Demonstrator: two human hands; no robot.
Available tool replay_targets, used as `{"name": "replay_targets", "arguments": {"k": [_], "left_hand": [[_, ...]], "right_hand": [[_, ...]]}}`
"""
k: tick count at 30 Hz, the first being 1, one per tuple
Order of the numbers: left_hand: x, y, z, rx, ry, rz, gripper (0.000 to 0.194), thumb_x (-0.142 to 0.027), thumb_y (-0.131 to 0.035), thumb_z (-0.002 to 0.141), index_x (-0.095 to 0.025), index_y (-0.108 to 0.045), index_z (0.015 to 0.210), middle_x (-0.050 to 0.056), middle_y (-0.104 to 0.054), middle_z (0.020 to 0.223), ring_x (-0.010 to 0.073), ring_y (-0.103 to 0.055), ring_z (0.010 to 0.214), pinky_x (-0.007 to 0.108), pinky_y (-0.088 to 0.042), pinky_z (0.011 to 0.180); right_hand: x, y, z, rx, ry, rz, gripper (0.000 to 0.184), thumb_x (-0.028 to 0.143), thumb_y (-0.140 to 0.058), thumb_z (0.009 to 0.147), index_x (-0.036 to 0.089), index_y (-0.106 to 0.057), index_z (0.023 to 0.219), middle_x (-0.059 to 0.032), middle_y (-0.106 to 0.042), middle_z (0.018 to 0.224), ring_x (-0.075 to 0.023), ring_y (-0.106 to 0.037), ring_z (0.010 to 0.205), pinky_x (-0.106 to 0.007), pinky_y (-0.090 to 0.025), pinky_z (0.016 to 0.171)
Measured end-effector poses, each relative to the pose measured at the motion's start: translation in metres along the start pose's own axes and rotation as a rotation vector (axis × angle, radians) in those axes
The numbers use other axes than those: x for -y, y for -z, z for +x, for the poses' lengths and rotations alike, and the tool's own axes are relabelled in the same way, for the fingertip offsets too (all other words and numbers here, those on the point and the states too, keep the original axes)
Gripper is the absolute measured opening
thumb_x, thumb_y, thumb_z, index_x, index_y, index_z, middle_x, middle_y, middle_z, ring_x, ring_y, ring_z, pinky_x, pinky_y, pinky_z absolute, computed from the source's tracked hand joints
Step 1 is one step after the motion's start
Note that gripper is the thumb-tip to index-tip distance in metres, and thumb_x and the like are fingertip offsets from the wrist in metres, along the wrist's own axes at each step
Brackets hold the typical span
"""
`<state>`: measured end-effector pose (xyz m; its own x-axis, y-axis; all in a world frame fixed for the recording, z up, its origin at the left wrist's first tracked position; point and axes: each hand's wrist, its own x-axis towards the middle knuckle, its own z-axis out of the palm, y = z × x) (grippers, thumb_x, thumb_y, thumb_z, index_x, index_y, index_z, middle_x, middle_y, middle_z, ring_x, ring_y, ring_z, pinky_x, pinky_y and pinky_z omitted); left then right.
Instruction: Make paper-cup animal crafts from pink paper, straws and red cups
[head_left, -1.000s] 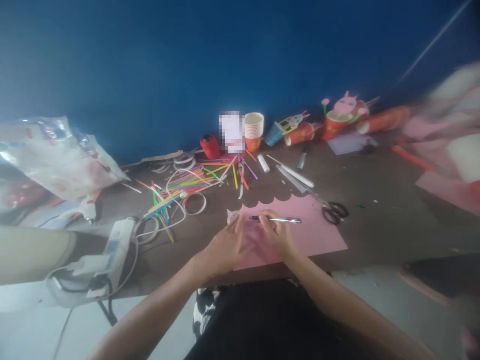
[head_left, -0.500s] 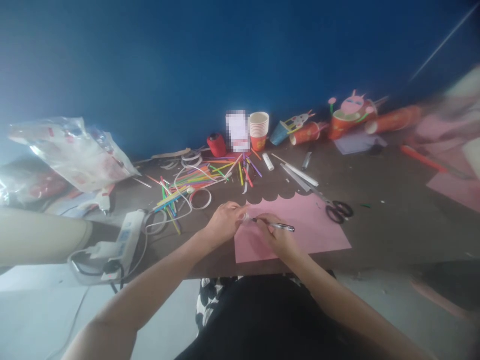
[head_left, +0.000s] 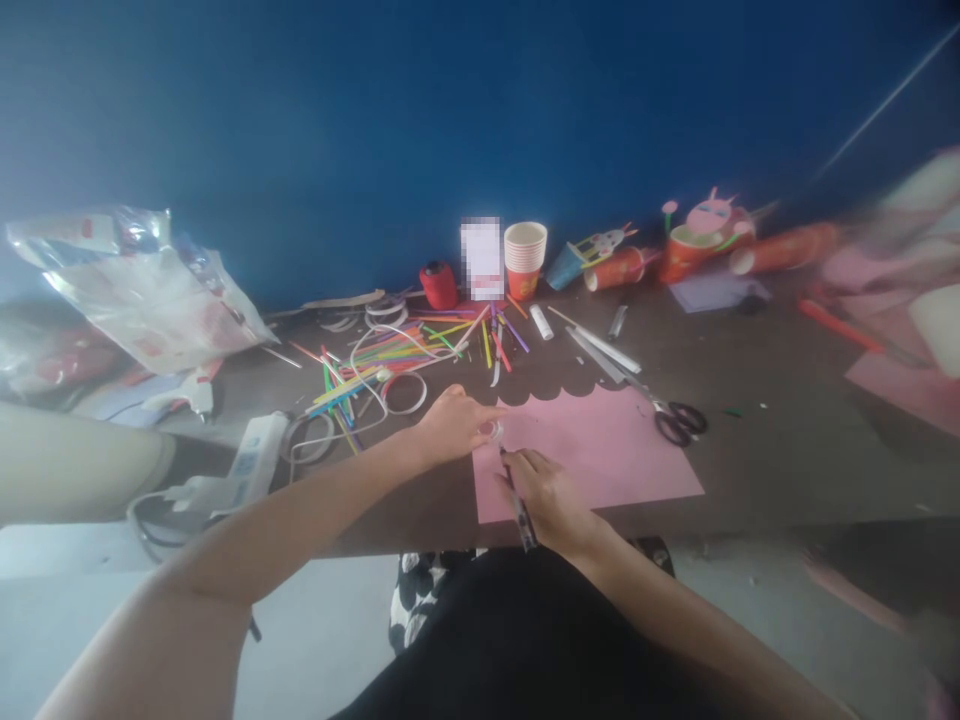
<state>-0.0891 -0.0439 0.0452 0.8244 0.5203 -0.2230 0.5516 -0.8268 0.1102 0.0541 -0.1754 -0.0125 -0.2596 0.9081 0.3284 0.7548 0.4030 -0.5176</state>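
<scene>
A pink paper sheet (head_left: 607,445) with a scalloped far edge lies on the dark table in front of me. My left hand (head_left: 454,422) presses a small clear tape roll (head_left: 493,431) onto the sheet's near-left corner, fingers closed around it. My right hand (head_left: 547,495) grips a pen (head_left: 517,505), its tip at the roll's near side and its barrel pointing back toward me.
Black-handled scissors (head_left: 679,420) lie right of the sheet. Coloured straws (head_left: 390,360), white tape rings and a cord are scattered behind. A paper cup stack (head_left: 524,258), red thread spool and cup crafts line the blue wall. A power strip (head_left: 251,465) and plastic bags sit at left.
The pen swung from lying sideways across the sheet to pointing its tip at the roll. My left hand shifted up-left with the roll to the sheet's corner.
</scene>
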Motion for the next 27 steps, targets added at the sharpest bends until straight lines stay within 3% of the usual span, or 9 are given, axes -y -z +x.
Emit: {"name": "replay_targets", "arguments": {"k": [6, 12, 19, 24, 27], "left_hand": [[0.004, -0.002, 0.001, -0.022, -0.066, -0.002, 0.035, -0.028, -0.051, 0.082, -0.025, -0.061, 0.116, 0.005, -0.072, 0.081, 0.0179, -0.063, 0.073, 0.034, -0.033, 0.079], [0.014, 0.002, 0.008, -0.049, -0.194, -0.07, 0.032, -0.022, -0.05, 0.082, -0.024, -0.064, 0.111, 0.003, -0.072, 0.08, 0.0148, -0.064, 0.07, 0.028, -0.036, 0.071], [0.028, 0.0, 0.019, -0.068, -0.378, -0.08, 0.036, -0.017, -0.062, 0.07, -0.022, -0.067, 0.106, 0.005, -0.073, 0.087, 0.017, -0.065, 0.075, 0.027, -0.038, 0.068], [0.032, 0.005, 0.029, 0.009, -0.496, -0.137, 0.042, -0.013, -0.068, 0.064, -0.022, -0.068, 0.104, 0.004, -0.073, 0.087, 0.0169, -0.064, 0.075, 0.026, -0.039, 0.065], [0.032, 0.01, 0.032, 0.038, -0.497, -0.183, 0.04, -0.012, -0.069, 0.061, -0.025, -0.069, 0.099, 0.001, -0.073, 0.084, 0.0165, -0.063, 0.073, 0.026, -0.04, 0.065]], "right_hand": [[0.016, -0.009, 0.002, -0.013, 0.04, 0.072, 0.015, 0.019, -0.042, 0.09, 0.015, -0.054, 0.099, -0.0071, -0.061, 0.081, -0.0196, -0.058, 0.078, -0.032, -0.048, 0.069], [0.022, -0.004, 0.004, -0.041, 0.052, 0.139, 0.015, 0.016, -0.044, 0.088, 0.018, -0.057, 0.096, -0.0057, -0.06, 0.083, -0.017, -0.059, 0.079, -0.029, -0.049, 0.072], [0.035, -0.007, 0.014, 0.078, 0.049, 0.006, 0.021, 0.019, -0.04, 0.09, 0.014, -0.053, 0.105, -0.0092, -0.061, 0.086, -0.0199, -0.059, 0.08, -0.033, -0.05, 0.071], [0.043, -0.018, 0.018, 0.103, 0.022, -0.14, 0.025, 0.02, -0.039, 0.091, 0.011, -0.049, 0.112, -0.0126, -0.061, 0.087, -0.0239, -0.06, 0.079, -0.037, -0.05, 0.068], [0.045, -0.023, 0.021, 0.1, 0.015, -0.201, 0.023, 0.021, -0.04, 0.091, 0.012, -0.05, 0.111, -0.0122, -0.061, 0.084, -0.025, -0.061, 0.076, -0.038, -0.05, 0.064]]}}
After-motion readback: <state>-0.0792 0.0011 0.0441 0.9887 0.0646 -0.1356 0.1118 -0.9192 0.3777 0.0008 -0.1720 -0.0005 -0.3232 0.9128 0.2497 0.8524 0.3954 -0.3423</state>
